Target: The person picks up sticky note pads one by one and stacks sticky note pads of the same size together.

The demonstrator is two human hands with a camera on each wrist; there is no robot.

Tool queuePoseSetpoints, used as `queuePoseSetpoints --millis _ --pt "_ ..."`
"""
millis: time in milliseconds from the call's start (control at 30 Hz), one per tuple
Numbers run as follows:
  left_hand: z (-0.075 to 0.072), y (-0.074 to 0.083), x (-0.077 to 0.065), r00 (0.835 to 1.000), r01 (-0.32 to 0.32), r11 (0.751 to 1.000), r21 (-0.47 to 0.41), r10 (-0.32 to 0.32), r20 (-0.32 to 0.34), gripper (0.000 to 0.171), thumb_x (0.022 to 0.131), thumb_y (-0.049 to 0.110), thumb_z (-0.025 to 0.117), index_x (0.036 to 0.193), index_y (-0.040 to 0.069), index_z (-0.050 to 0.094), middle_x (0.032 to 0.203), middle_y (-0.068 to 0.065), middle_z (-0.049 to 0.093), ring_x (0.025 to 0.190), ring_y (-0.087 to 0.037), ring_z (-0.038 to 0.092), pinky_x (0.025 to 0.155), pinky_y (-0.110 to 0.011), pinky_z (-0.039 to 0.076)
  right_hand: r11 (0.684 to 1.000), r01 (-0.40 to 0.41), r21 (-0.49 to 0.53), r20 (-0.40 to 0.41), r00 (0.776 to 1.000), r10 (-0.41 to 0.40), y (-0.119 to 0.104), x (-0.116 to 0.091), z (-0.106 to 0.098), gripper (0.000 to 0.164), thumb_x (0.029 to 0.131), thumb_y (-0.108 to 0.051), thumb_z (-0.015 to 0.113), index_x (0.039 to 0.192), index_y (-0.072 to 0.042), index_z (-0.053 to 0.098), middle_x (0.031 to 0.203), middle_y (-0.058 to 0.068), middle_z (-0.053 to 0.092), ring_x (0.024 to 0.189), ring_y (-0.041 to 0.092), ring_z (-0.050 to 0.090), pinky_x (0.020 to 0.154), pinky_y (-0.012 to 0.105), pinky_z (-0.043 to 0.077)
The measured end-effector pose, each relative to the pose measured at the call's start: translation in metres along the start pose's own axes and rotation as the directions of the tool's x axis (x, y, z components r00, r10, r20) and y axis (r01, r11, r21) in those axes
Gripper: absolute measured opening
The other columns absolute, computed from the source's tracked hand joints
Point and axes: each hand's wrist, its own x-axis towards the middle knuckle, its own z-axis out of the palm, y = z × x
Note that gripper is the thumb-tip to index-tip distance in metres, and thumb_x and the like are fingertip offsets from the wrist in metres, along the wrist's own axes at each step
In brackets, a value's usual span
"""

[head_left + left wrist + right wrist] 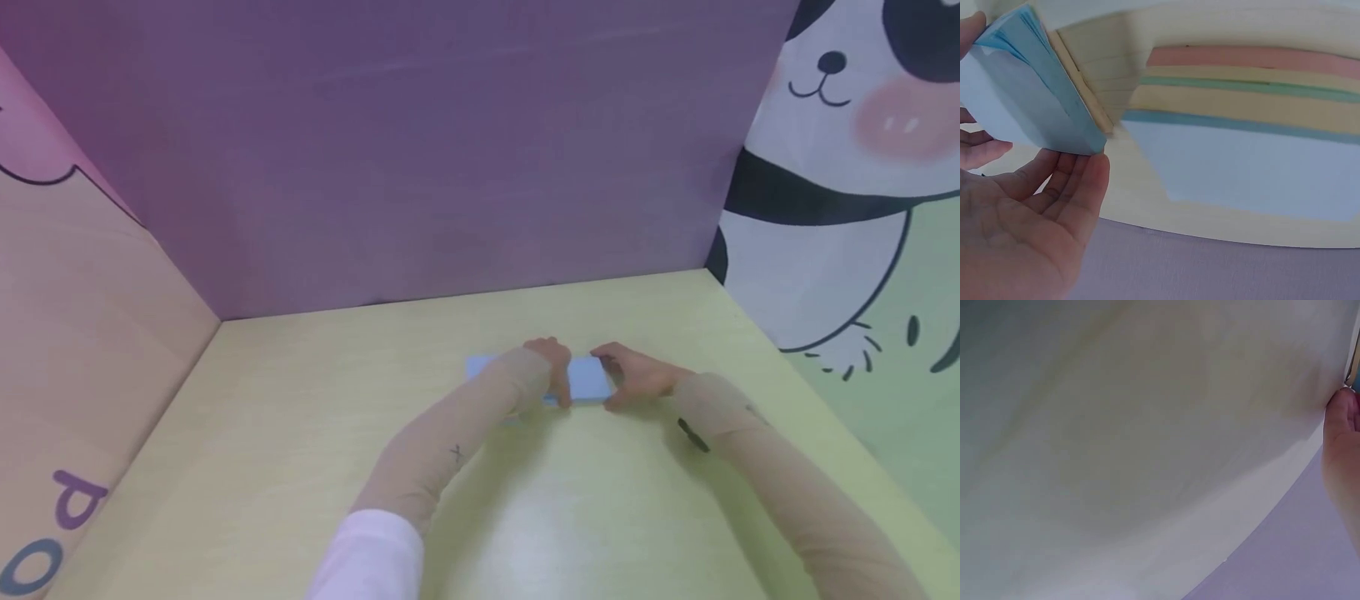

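A light blue paper pad lies between my two hands on the table. My left hand grips it across its width, thumb on the near side and fingers on the far side. In the left wrist view the pad shows loose blue sheets at one end and a tan layer beneath. My right hand holds the pad's right end between thumb and fingers; in the right wrist view only part of that hand shows. Beside the pad stands a layered paper stack, blue, tan, green and red along its side, partly hidden by my left forearm in the head view.
The pale wooden table meets a purple back wall. A panda-printed panel rises on the right and a pink-cream panel on the left. A small dark object sits by my right wrist.
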Motion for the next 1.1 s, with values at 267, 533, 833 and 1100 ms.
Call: queuePoseSetpoints --millis 267,533,833,1100 --pt "0.003 0.003 0.005 0.999 0.033 0.999 0.017 -0.034 0.029 0.051 0.069 0.04 0.076 0.113 0.021 0.058 0.107 0.002 0.055 0.092 -0.015 0.052 0.083 -0.03 0.049 0.995 0.098 -0.017 -0.024 0.995 -0.099 0.001 -0.004 0.0 0.087 0.067 -0.027 0.078 0.133 0.003 0.031 0.134 0.028 0.036 0.125 0.046 0.031 0.105 0.057 0.025" --pt "0.001 0.005 -0.004 1.0 0.016 1.0 0.004 -0.016 0.02 0.051 0.07 0.037 0.076 0.114 0.019 0.058 0.109 0.0 0.054 0.095 -0.015 0.052 0.086 -0.03 0.048 0.998 0.053 -0.031 -0.014 0.998 -0.054 0.001 -0.004 0.0 0.086 0.066 -0.022 0.079 0.135 0.001 0.032 0.137 0.024 0.036 0.129 0.043 0.028 0.108 0.056 0.02" --pt "0.003 0.006 -0.004 1.0 0.011 1.0 -0.01 -0.011 0.01 0.052 0.07 0.037 0.076 0.115 0.019 0.057 0.108 0.0 0.053 0.095 -0.016 0.051 0.085 -0.031 0.048 0.998 0.048 -0.045 -0.012 0.999 -0.048 0.003 -0.005 0.0 0.086 0.066 -0.023 0.078 0.135 0.0 0.032 0.137 0.024 0.036 0.129 0.042 0.03 0.108 0.055 0.021" --pt "0.004 0.007 -0.004 1.0 0.017 0.999 -0.04 -0.017 0.014 0.054 0.07 0.036 0.076 0.117 0.02 0.056 0.114 0.0 0.051 0.099 -0.016 0.05 0.087 -0.033 0.047 1.0 0.017 -0.014 -0.018 1.0 -0.017 0.004 -0.006 0.002 0.086 0.067 -0.02 0.078 0.136 0.002 0.031 0.138 0.025 0.034 0.13 0.043 0.027 0.108 0.055 0.019"
